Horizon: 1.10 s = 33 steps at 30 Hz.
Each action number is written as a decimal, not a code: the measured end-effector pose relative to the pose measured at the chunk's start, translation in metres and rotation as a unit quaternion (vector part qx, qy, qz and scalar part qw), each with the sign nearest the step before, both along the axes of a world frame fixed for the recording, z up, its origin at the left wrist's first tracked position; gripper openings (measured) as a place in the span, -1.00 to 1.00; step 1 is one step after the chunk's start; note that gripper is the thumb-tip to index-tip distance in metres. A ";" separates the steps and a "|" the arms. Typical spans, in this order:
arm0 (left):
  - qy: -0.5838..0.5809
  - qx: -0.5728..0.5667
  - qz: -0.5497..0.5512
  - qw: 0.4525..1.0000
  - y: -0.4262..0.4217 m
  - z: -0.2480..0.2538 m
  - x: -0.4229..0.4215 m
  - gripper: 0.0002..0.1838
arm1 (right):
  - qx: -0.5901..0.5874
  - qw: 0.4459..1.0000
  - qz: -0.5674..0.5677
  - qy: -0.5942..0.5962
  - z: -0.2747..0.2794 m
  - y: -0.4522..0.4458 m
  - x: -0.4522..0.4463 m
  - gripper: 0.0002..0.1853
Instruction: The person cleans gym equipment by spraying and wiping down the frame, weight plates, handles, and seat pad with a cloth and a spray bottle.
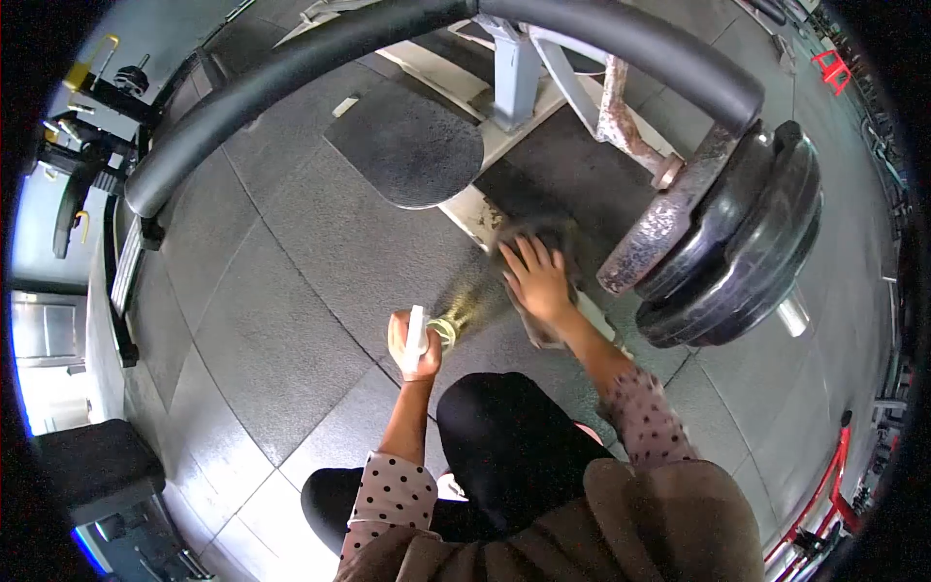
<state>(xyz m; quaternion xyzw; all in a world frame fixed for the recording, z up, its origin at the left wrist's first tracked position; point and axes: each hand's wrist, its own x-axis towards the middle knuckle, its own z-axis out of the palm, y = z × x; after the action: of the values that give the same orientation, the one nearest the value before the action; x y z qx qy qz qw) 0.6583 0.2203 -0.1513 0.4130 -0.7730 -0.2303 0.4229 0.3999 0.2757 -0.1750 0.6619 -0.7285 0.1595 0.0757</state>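
Our left hand (429,357), at 7 o'clock of centre, has fingers wrapped round the white trigger head of a spray bottle (446,330). Bottle body points off to 1 o'clock from the fist, blurred. Our right hand (539,286), 3 o'clock near centre: palm down, fingers extended and slightly apart, on what looks like a dark cloth (551,233), too blurred to tell if it's pinched. Both sit over the machine's cream base rail (467,211). Footplate (412,145) at 11. Padded bar (301,73) arcs from 10 over to 2. Weight plates (747,252) between 2 and 3, well clear of our fingers. Red stool (832,70) far out at 2.
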 end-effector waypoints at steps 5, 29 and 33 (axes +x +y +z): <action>-0.003 -0.021 0.008 1.000 -0.001 0.010 -0.007 -0.72 | 0.002 0.999 -0.015 -0.051 -0.006 -0.110 0.013 -0.45; -0.004 -0.015 0.045 0.999 0.004 0.006 -0.009 -0.77 | -0.014 0.996 -0.070 -0.044 -0.014 -0.111 0.003 -0.46; -0.009 -0.047 0.018 0.999 0.001 0.011 -0.012 -0.77 | 0.048 0.993 -0.080 -0.074 -0.005 -0.057 -0.006 -0.37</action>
<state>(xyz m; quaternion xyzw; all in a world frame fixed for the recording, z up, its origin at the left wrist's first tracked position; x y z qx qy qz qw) 0.6460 0.2212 -0.1402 0.4084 -0.7794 -0.1820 0.4390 0.3942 0.2187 -0.1797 0.5909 -0.7894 0.1662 0.0025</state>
